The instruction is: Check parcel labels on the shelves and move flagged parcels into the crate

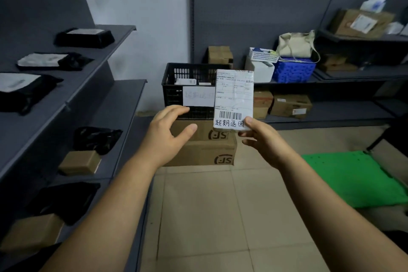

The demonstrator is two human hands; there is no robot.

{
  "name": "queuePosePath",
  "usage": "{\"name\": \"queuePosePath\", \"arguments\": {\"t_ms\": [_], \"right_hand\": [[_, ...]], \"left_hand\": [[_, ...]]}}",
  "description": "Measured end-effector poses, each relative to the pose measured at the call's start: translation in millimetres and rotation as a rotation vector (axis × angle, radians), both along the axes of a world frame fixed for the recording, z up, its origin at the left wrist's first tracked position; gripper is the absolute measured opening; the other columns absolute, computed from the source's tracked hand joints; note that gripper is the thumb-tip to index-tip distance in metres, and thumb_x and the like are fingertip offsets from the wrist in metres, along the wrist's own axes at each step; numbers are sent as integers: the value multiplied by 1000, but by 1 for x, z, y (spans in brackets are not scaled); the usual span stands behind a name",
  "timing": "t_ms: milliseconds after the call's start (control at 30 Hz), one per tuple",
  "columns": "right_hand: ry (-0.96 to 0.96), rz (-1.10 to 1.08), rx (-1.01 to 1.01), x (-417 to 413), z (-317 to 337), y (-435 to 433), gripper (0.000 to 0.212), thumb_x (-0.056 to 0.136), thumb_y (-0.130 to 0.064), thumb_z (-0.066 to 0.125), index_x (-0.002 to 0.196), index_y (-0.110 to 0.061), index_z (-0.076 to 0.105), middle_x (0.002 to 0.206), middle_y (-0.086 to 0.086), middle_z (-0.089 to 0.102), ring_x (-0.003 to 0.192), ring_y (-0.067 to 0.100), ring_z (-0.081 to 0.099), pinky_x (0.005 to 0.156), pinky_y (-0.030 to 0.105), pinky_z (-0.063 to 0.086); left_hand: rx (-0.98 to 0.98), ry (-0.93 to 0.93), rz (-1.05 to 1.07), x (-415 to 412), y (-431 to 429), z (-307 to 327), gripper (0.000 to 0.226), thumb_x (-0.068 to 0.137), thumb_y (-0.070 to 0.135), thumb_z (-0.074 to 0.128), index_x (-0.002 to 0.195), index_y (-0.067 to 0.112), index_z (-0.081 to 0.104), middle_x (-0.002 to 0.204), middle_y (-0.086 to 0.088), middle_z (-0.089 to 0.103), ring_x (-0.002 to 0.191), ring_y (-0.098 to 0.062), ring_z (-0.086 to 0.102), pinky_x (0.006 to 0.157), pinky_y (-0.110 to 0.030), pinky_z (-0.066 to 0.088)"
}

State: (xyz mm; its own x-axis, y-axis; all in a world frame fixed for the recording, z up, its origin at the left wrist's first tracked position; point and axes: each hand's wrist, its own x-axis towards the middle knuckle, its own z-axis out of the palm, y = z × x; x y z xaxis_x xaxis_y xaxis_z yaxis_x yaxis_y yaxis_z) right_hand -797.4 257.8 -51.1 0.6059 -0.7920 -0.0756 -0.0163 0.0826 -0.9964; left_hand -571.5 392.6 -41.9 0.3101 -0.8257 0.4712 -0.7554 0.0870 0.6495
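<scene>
My right hand (pixel 263 141) grips the lower right corner of a small white parcel (pixel 234 97), held upright with its label, a barcode and handwritten characters facing me. My left hand (pixel 166 132) hovers open just left of it, fingers spread, touching nothing. Behind the parcel stands a black plastic crate (pixel 176 86) with a white paper sign on its front and a few white parcels inside. The crate rests on stacked cardboard boxes (pixel 205 152). Black bag parcels (pixel 84 37) with white labels lie on the grey shelves (pixel 92 86) to my left.
Brown boxes (pixel 79 162) and black bags sit on the lower left shelves. Back shelves hold a blue crate (pixel 293 69), a white basket, a cloth bag and cardboard boxes (pixel 291 106). A green plastic panel (pixel 353 179) lies on the tiled floor at right.
</scene>
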Motion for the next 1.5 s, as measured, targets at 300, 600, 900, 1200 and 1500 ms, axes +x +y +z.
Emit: {"name": "queuePosePath", "arguments": {"t_ms": [300,600,900,1200,1500], "right_hand": [[27,-30,25,46,-30,-134,51,60,-61,68,93,-22,76,88,-6,67,88,13,54,84,31,45],[62,58,39,115,-46,-294,47,68,-59,66,100,-25,76,96,-8,72,88,10,61,85,29,47],[142,145,78,209,-73,-396,59,66,-66,69,114,-32,72,116,-6,72,111,23,62,108,43,43],[232,86,125,295,-96,-502,60,70,-67,66,119,-33,69,120,-8,70,114,16,63,104,42,46],[278,-10,285,346,-114,-589,35,77,-60,65,99,-34,72,107,-3,73,105,20,68,90,31,52]], "left_hand": [[47,-9,-56,56,-148,-26,44,89,45,62,128,25,59,133,12,53,126,-7,47,109,-37,40],[125,-1,16,118,-289,-35,48,89,51,62,130,26,58,135,11,52,128,-8,46,109,-40,40],[180,26,75,198,-382,-54,49,87,45,59,129,21,59,131,14,52,123,-4,46,103,-17,33],[223,106,12,299,-506,-89,44,89,40,63,131,27,57,135,15,49,126,-3,45,101,-18,37],[316,131,-25,351,-602,-120,47,90,43,61,133,26,56,133,19,47,127,-3,44,109,-32,38]]}}
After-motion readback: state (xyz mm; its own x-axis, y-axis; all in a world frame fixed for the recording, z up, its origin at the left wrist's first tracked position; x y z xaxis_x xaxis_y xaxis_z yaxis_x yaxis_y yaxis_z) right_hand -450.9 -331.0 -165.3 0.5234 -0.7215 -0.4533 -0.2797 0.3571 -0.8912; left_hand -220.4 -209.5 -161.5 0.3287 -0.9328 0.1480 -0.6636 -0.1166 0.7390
